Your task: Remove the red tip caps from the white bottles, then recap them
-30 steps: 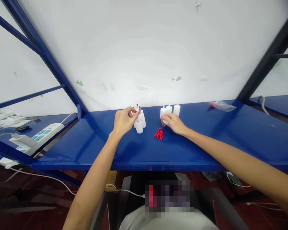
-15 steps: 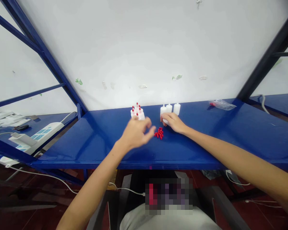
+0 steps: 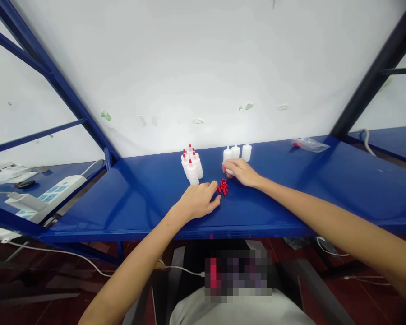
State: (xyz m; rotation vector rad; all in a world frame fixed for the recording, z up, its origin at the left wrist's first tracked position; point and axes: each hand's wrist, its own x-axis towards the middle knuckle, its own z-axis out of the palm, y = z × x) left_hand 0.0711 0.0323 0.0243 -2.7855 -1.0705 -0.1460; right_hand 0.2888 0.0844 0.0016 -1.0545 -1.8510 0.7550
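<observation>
We are reaching with our left hand (image 3: 199, 201) toward the small heap of red caps (image 3: 222, 187) lying on the blue worktop (image 3: 138, 198), and our fingertips are arriving just at the near-left edge of the heap. To do this pick well, we judge it best to single out one cap at the edge of the heap with thumb and forefinger, rather than pressing into the middle, since the caps are tiny, loose and likely to roll or scatter across the smooth surface. The left grip is standing narrowly open, fingers extended and slightly spread, closed on nothing as far as we can tell. Our right hand (image 3: 241, 171) is resting just beyond the caps and is wrapping around a small white bottle (image 3: 228, 171) lying low under the palm; only a sliver of that bottle is showing, so we cannot tell whether it is upright or tipped. Behind the right hand, three uncapped white bottles (image 3: 237, 152) are standing in a row near the wall. To the left of them, well clear of the heap, a cluster of capped bottles (image 3: 191, 164) with red tips is standing upright. A clear plastic bag (image 3: 308, 144) is lying farther right on the worktop.
</observation>
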